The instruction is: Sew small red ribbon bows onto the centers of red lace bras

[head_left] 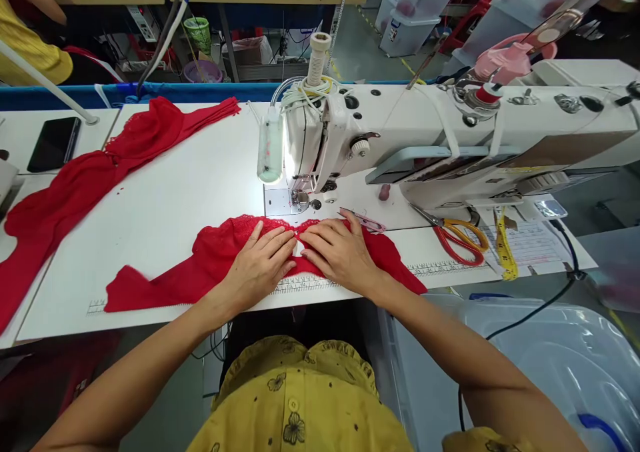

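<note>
Red lace piece (220,259) under both hands

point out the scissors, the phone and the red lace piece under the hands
scissors (463,239), head view, on the orange handles
phone (54,144), head view, middle of its dark screen
red lace piece (210,255), head view, bare fabric left of the hands

Lace seam (299,242) beneath fingertips

— What's on the white table (165,205)?
— Sewing machine (450,145) at the back, red lace piece (210,265) up front, red fabric pile (75,185) left, scissors (457,235), yellow tape measure (505,249), black phone (54,143).
</note>
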Action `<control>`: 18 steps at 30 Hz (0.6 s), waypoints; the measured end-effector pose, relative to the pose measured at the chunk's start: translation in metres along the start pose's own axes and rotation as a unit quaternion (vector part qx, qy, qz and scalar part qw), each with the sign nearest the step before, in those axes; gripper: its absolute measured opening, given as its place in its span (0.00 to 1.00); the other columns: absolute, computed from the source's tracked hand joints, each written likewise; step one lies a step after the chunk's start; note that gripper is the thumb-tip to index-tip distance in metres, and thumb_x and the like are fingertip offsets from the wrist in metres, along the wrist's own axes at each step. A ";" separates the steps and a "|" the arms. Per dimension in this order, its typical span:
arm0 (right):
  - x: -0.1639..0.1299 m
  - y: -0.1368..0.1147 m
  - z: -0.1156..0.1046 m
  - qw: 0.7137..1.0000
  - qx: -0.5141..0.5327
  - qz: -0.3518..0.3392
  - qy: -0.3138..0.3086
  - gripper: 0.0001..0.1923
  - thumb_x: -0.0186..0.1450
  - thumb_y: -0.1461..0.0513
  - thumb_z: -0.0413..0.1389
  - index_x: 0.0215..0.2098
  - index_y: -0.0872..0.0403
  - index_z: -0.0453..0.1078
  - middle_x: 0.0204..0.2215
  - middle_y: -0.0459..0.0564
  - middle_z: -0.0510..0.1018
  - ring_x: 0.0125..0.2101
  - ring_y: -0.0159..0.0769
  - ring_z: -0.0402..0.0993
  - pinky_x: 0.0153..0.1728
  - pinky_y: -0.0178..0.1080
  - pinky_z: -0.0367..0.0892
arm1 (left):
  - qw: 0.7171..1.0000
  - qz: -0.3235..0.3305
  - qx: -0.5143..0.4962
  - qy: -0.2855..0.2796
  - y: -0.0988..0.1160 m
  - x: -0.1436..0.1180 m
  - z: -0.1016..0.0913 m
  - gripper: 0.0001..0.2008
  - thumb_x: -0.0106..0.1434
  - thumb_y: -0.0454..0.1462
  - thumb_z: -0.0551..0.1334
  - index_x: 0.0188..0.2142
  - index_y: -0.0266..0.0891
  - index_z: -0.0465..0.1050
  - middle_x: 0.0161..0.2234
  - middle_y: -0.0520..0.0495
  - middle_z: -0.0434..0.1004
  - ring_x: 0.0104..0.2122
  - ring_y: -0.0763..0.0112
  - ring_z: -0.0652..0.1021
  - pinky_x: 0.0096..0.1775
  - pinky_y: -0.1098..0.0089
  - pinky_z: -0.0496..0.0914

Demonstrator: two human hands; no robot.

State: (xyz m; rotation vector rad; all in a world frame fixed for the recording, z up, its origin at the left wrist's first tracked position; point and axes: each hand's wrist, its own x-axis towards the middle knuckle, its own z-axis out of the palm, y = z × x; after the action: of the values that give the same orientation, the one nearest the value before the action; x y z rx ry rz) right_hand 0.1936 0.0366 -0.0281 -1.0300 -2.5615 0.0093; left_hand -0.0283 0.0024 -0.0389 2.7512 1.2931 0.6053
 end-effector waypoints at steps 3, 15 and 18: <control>0.000 0.000 0.001 1.000 -0.002 0.006 0.001 0.14 0.73 0.57 0.51 0.52 0.51 0.73 0.47 0.50 0.80 0.49 0.42 0.68 0.63 0.58 0.42 | 1.000 -0.009 -0.007 -0.002 0.000 -0.001 0.001 0.18 0.72 0.37 0.55 0.58 0.34 0.69 0.58 0.38 0.75 0.59 0.54 0.72 0.65 0.42 0.57; 0.014 0.011 -0.005 0.999 0.018 0.035 -0.008 0.16 0.70 0.67 0.51 0.51 0.47 0.74 0.47 0.49 0.78 0.50 0.43 0.67 0.61 0.55 0.47 | 0.998 -0.027 -0.035 -0.035 -0.001 0.006 -0.006 0.22 0.72 0.42 0.55 0.61 0.35 0.64 0.56 0.37 0.74 0.55 0.54 0.74 0.63 0.40 0.58; 0.015 0.012 -0.001 0.999 0.035 0.020 -0.013 0.15 0.70 0.68 0.50 0.48 0.48 0.75 0.45 0.47 0.79 0.48 0.41 0.67 0.61 0.53 0.46 | 0.999 -0.020 -0.010 -0.035 -0.001 0.010 -0.007 0.21 0.72 0.42 0.54 0.61 0.35 0.65 0.52 0.38 0.75 0.51 0.56 0.75 0.63 0.41 0.59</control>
State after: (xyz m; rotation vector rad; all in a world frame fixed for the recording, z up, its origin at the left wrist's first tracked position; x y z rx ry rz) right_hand 0.1918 0.0554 -0.0239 -1.0620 -2.5429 0.1227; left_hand -0.0257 0.0103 -0.0298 2.6963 1.3168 0.5105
